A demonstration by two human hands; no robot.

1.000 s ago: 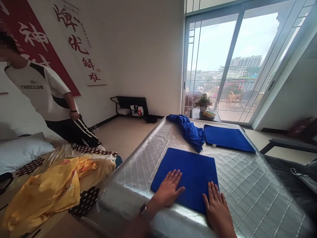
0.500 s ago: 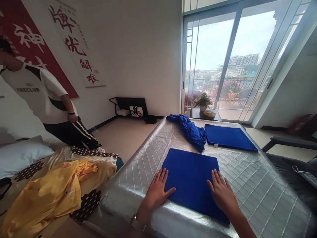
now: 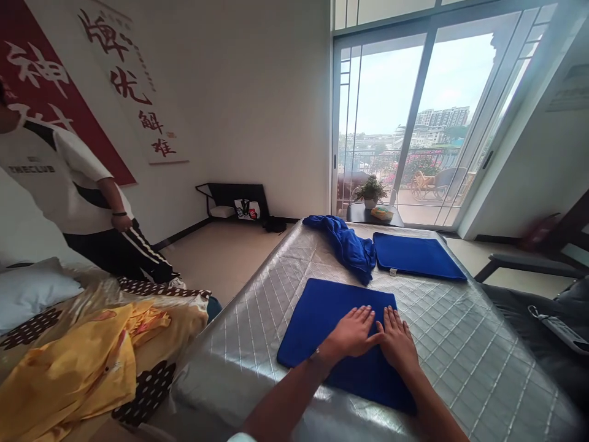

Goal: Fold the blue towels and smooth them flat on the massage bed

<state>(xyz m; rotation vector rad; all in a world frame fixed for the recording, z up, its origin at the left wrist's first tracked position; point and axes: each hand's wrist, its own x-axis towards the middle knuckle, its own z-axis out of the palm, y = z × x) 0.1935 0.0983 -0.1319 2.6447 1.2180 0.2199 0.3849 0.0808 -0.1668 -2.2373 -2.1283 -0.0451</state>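
A flat blue folded cloth lies near the front of a silver quilted mattress. My left hand rests flat on the cloth, right of its middle, fingers stretched out. Beside it, my right hand lies flat along the cloth's right edge, and the two hands meet near the thumbs. Neither hand grips anything. Farther back sit a second folded blue cloth with a small white tag and a crumpled blue cloth.
A person stands at the left. In front of them lie a yellow garment and a white pillow. A small table with a potted plant stands by the glass door. At the right is a dark armrest.
My left hand has moved right, from the cloth's left edge to beside my right hand. My right hand stays near the right edge. The view has shifted slightly.
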